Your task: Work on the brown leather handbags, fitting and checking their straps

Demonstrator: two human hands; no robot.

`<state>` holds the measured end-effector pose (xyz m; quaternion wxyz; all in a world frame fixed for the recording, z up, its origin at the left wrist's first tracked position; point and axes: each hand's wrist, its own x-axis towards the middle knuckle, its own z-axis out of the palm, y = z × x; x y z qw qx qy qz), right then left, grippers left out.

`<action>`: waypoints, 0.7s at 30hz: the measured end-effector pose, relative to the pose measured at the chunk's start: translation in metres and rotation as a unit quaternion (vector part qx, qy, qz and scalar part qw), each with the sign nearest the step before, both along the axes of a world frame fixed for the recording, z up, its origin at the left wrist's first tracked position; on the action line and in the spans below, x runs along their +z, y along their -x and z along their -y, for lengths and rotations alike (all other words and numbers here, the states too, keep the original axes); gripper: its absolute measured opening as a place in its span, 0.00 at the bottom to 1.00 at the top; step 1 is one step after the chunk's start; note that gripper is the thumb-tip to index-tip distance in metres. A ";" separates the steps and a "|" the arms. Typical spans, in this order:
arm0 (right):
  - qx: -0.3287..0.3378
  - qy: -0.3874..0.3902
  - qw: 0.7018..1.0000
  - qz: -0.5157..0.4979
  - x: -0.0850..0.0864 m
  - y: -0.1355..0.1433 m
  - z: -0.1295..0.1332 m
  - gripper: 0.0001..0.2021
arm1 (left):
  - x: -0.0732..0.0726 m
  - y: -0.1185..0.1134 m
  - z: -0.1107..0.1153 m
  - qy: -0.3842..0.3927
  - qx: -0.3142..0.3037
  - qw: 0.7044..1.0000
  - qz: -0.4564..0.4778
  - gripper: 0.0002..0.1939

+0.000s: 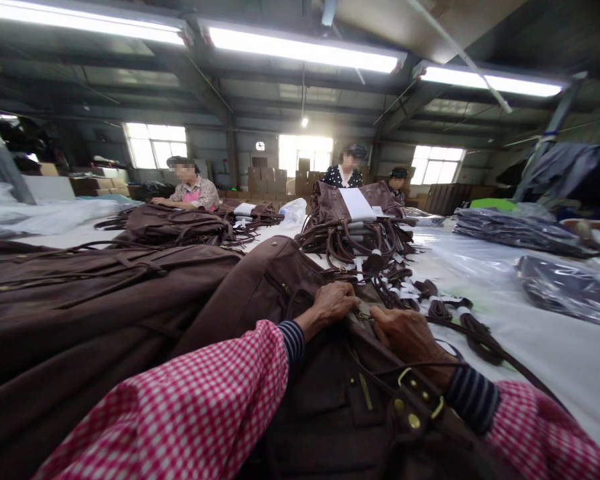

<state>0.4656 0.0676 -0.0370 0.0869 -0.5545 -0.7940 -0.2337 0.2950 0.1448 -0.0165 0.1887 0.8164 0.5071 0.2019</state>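
I've got L hand [333, 303] and R hand [405, 330] near each other, both clamped on the brown bag [325, 407] at 6 o'clock, small metal bit [363, 315] btwn. Past them, bag pile [330, 203] at 12, rolled straps [437, 308] approx 2 o'clock on white surface [545, 353].

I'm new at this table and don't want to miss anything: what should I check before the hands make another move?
1. Left hand at the brown bag's upper edge: ok.
2. Right hand at that edge: ok.
3. Thin strap clear of right hand: not ok, it crosses in front.
4. Bag's inside checked: cannot tell, hidden.
5. Coiled straps off this bag: ok, on the white table.
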 end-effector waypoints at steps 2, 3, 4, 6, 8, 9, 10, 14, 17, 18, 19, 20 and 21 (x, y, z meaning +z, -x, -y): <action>0.003 0.004 1.000 -0.005 0.001 0.001 -0.001 0.09 | 0.000 0.000 0.000 0.000 0.001 1.000 0.002 0.11; 0.005 0.005 1.000 -0.010 0.001 0.001 -0.001 0.09 | 0.000 -0.001 0.000 0.002 0.001 1.000 0.002 0.11; 0.007 0.007 1.000 -0.014 0.002 0.001 -0.002 0.09 | 0.000 -0.001 0.000 0.003 0.000 1.000 0.003 0.11; 0.011 0.008 1.000 -0.026 0.003 0.001 -0.003 0.09 | 0.000 -0.001 0.000 0.007 -0.005 1.000 0.003 0.11; 0.010 0.010 0.999 -0.043 0.003 0.001 -0.004 0.10 | 0.002 0.001 0.000 0.012 -0.017 1.000 0.004 0.12; 0.007 0.012 0.999 -0.053 0.003 0.001 -0.005 0.10 | 0.004 0.001 0.000 0.017 -0.028 0.999 0.003 0.12; 0.004 0.016 0.998 -0.062 0.003 0.001 -0.006 0.11 | 0.005 0.002 0.000 0.022 -0.040 0.999 0.001 0.12; -0.005 0.038 0.996 -0.083 0.001 0.000 -0.010 0.12 | 0.011 0.005 -0.002 0.037 -0.081 0.996 -0.016 0.13; -0.008 0.046 0.995 -0.089 0.002 0.001 -0.013 0.12 | 0.013 0.003 -0.003 0.020 -0.077 0.996 -0.042 0.16; -0.008 0.050 0.994 -0.092 0.003 0.002 -0.013 0.12 | 0.014 0.001 -0.002 0.009 -0.074 0.996 -0.053 0.16; -0.006 0.055 0.994 -0.097 0.005 0.003 -0.013 0.12 | 0.015 0.000 -0.002 -0.004 -0.074 0.995 -0.064 0.17; -0.004 0.062 0.993 -0.102 0.006 0.005 -0.013 0.13 | 0.017 -0.002 -0.001 -0.016 -0.078 0.994 -0.074 0.17; 0.001 0.068 0.992 -0.109 0.007 0.006 -0.013 0.13 | 0.018 -0.003 -0.001 -0.028 -0.083 0.993 -0.083 0.16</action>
